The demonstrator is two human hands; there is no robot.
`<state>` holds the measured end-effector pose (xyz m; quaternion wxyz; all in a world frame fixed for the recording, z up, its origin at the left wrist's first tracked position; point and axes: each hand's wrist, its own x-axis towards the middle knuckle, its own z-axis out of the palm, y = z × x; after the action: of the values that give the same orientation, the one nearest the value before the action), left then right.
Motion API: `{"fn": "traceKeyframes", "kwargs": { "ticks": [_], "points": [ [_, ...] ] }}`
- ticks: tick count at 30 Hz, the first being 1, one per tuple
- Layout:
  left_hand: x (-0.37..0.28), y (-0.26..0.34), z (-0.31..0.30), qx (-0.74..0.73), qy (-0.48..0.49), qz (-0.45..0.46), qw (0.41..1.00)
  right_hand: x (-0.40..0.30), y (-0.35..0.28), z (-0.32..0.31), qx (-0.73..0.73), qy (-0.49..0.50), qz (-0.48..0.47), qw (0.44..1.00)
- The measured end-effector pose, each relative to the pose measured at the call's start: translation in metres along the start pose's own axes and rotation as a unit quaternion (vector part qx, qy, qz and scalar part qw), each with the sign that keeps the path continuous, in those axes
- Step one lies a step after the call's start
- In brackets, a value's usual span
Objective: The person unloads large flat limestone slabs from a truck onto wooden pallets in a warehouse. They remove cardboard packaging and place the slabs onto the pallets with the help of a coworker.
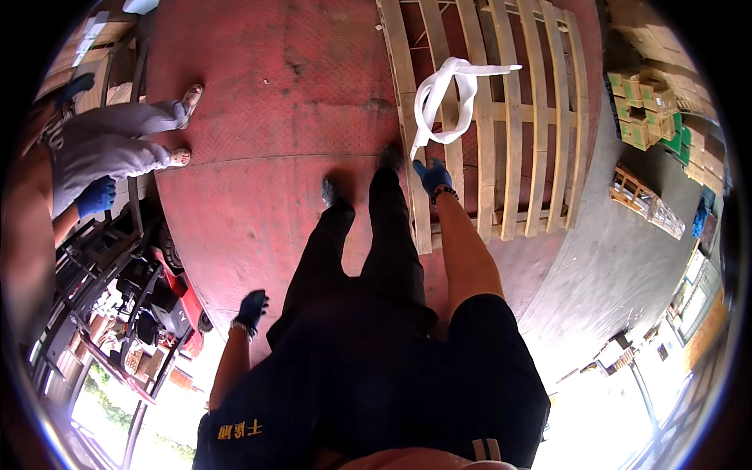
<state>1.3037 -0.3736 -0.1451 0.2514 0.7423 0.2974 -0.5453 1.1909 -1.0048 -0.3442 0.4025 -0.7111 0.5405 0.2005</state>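
A white webbing strap (429, 106) is looped over the slats of a wooden pallet (405, 70). One tail points right, and the other comes down close to my right hand (435, 176). In a blue glove, that hand reaches over the pallet's near left boards with fingers apart. A narrow gap seems to part its fingertips from the strap's tail. Whether the strap rests on the slats or is in the air cannot be told. My left hand (252, 308), also blue-gloved, hangs beside my body over the red floor, fingers loosely bent and holding nothing.
Red metal floor plates (264, 117) lie under my feet. At the left stands another person (111, 141) wearing a blue glove. Below that person is a red forklift (185, 311). Stacked cartons (640, 111) and a wooden crate (634, 188) stand on the grey floor at right.
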Motion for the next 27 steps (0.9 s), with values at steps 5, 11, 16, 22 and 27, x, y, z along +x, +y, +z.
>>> {"fn": "traceKeyframes", "kwargs": {
  "ticks": [5, 11, 16, 22, 27],
  "points": [
    [-0.01, -0.007, 0.044, 0.001, 0.003, -0.111, 0.994, 0.124, -0.013, 0.014, 0.05, 0.005, -0.015, 0.999],
    [-0.013, 0.016, 0.093, -0.056, 0.021, -0.186, 0.981, 0.252, 0.013, 0.053, 0.012, 0.037, 0.003, 0.999],
    [-0.007, -0.01, 0.089, -0.013, 0.005, -0.148, 0.989, 0.292, 0.033, 0.084, 0.089, -0.016, 0.046, 0.995],
    [0.005, 0.008, 0.09, -0.065, 0.006, -0.188, 0.98, 0.245, 0.008, 0.08, -0.028, -0.01, 0.001, 1.0],
    [0.017, 0.029, 0.081, -0.058, -0.005, -0.082, 0.995, 0.148, -0.042, 0.037, -0.003, -0.008, -0.086, 0.996]
  ]
}}
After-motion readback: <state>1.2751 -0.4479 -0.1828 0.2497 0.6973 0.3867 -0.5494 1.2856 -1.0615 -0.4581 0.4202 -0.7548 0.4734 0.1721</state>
